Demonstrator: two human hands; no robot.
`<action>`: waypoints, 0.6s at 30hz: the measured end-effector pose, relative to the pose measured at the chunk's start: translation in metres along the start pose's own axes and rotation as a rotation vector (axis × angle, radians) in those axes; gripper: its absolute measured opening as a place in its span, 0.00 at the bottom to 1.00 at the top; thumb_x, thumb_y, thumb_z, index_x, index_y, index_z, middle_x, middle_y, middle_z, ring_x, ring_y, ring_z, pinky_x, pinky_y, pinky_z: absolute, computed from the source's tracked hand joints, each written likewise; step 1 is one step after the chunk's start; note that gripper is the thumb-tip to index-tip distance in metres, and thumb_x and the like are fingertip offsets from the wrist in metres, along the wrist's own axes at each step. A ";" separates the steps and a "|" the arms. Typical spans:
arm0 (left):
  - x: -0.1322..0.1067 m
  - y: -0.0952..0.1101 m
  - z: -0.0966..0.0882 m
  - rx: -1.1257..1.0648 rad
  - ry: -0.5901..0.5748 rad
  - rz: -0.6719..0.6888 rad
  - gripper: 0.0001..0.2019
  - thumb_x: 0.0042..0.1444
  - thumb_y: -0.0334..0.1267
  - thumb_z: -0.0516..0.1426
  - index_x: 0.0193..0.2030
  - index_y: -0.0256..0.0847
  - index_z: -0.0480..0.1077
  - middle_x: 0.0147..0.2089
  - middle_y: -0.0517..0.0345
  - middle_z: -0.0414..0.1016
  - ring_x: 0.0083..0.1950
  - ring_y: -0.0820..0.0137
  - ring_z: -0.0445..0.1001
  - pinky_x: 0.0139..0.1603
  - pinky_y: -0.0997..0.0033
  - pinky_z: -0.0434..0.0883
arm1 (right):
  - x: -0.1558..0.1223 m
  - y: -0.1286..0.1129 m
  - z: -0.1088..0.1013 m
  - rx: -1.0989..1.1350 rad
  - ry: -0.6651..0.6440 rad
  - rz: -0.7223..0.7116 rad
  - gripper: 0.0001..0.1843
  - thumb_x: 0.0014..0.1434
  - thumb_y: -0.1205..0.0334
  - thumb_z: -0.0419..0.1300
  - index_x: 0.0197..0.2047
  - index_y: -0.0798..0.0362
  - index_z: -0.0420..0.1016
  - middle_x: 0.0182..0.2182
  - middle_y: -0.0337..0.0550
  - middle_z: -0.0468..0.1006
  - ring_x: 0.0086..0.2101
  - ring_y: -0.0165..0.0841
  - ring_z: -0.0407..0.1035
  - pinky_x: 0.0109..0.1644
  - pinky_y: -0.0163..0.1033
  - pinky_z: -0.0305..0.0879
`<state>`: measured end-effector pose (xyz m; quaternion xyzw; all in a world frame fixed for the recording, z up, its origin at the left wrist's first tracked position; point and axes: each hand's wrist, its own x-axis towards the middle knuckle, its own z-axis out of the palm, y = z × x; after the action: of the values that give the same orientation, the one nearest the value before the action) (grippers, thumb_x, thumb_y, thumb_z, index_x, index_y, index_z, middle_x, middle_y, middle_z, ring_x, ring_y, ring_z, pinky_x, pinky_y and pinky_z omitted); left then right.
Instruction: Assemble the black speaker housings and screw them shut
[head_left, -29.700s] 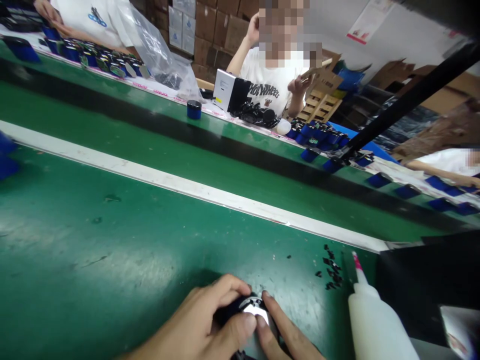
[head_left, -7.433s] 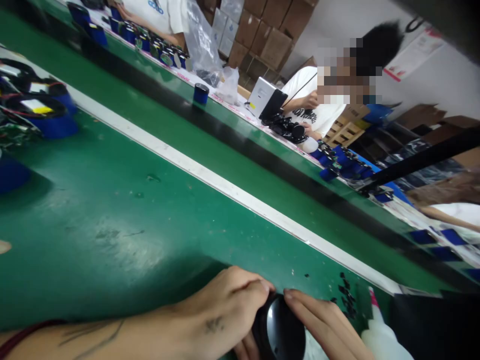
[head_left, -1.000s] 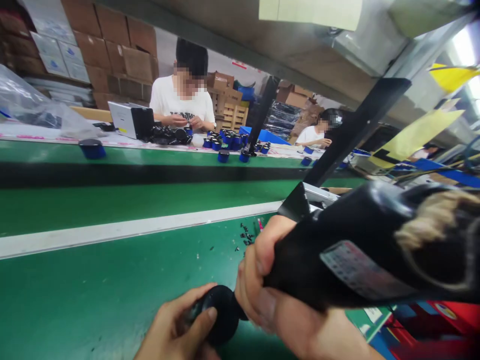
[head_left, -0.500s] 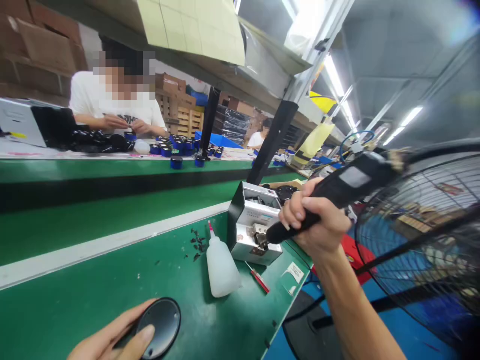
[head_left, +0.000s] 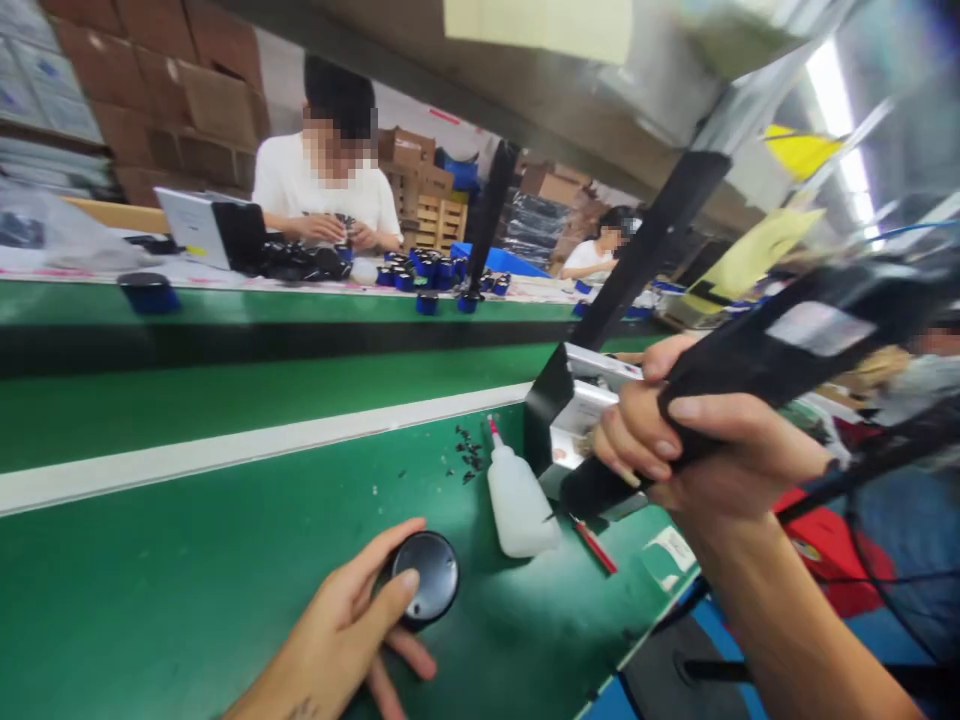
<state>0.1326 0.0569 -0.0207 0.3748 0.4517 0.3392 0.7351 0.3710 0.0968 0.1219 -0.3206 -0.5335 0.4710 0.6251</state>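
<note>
My left hand [head_left: 352, 620] holds a round black cap-like part [head_left: 435, 585] above the green bench, thumb on its top face and fingers round its side. My right hand [head_left: 705, 430] is wrapped round a black electric screwdriver [head_left: 750, 360], tilted with its nose down and to the left. The nose overlaps the front of a silver screw feeder box [head_left: 585, 410], so its bit is out of sight. A white squeeze bottle [head_left: 517, 505] with a red tip stands just left of the box. A small red-handled tool [head_left: 596, 548] lies below the box.
Small black scraps [head_left: 469, 455] lie beside the bottle. A white strip [head_left: 262, 440] crosses the green bench [head_left: 187, 580]. A co-worker [head_left: 330, 180] handles a small part across the line, near several blue-and-black round parts [head_left: 427, 270]. A dark post [head_left: 652, 240] rises behind the feeder.
My view has swung left, so the bench things sit further right. My left hand has come further into view with the round part. The screwdriver is nearer to me, still in my right hand.
</note>
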 end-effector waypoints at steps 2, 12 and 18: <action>0.001 -0.002 -0.002 -0.043 -0.023 -0.010 0.48 0.43 0.60 0.69 0.66 0.39 0.58 0.53 0.37 0.75 0.26 0.58 0.83 0.13 0.69 0.77 | -0.001 0.008 0.034 0.104 -0.161 -0.022 0.10 0.46 0.67 0.57 0.35 0.47 0.68 0.13 0.26 0.65 0.11 0.25 0.54 0.15 0.34 0.60; 0.003 -0.009 -0.005 -0.068 -0.089 0.027 0.43 0.51 0.58 0.65 0.67 0.38 0.57 0.44 0.42 0.80 0.24 0.66 0.81 0.18 0.73 0.77 | 0.013 0.040 0.101 0.187 -0.348 0.158 0.12 0.43 0.69 0.56 0.33 0.48 0.61 0.12 0.23 0.63 0.11 0.23 0.52 0.17 0.32 0.56; 0.003 -0.009 -0.004 -0.025 -0.106 0.023 0.43 0.50 0.63 0.64 0.65 0.37 0.60 0.43 0.44 0.80 0.23 0.67 0.81 0.21 0.74 0.77 | 0.008 0.047 0.100 0.206 -0.395 0.293 0.11 0.42 0.69 0.59 0.30 0.48 0.62 0.13 0.24 0.65 0.13 0.23 0.54 0.18 0.32 0.57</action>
<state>0.1319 0.0563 -0.0305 0.3883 0.4036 0.3327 0.7587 0.2629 0.1110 0.1047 -0.2309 -0.5422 0.6617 0.4634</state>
